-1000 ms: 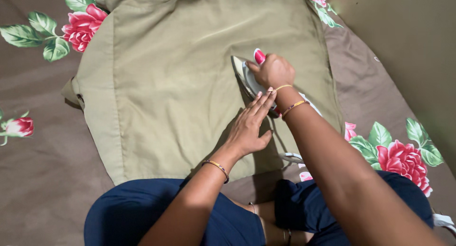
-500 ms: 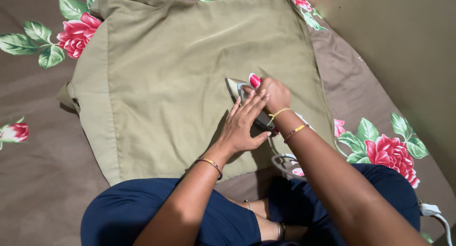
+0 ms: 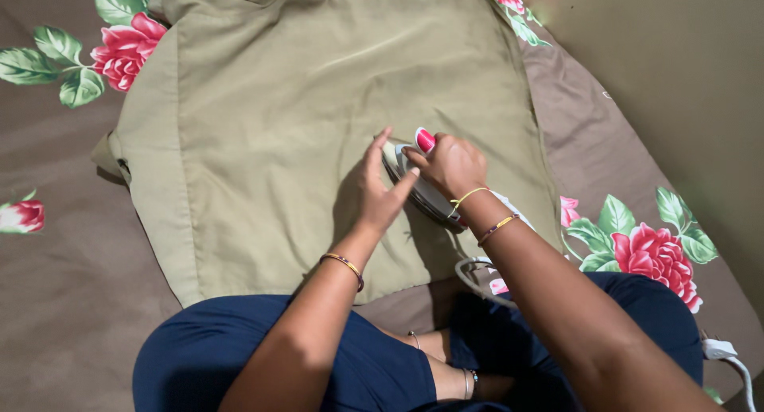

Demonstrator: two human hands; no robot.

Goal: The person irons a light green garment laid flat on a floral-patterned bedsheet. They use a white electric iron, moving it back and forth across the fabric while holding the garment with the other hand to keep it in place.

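Right now the right hand (image 3: 452, 164) is closed around the handle of a white clothes iron (image 3: 422, 187) with a pink-red part at its front, its fingers wrapped over the top so that the handle itself is mostly hidden. The iron sits flat on an olive-green garment (image 3: 278, 133), a little right of the cloth's middle, its pointed nose aimed toward the upper left. The left hand (image 3: 374, 191) lies just beside the iron on its left, palm down on the fabric with the fingers loosely spread; the forefinger reaches up toward the iron's nose and the thumb angles toward the right hand, nearly meeting it. Both wrists carry thin bangles. A white cord (image 3: 477, 273) loops out from behind the iron across the near edge of the cloth, and a white plug piece (image 3: 720, 350) shows at the lower right. The garment is spread flat over a brown bedsheet (image 3: 72, 300) printed with red roses and green leaves. At the bottom of the view are the person's legs in dark blue cloth (image 3: 207, 356), close to the near hem of the garment. A plain olive wall (image 3: 684, 85) rises along the right side.
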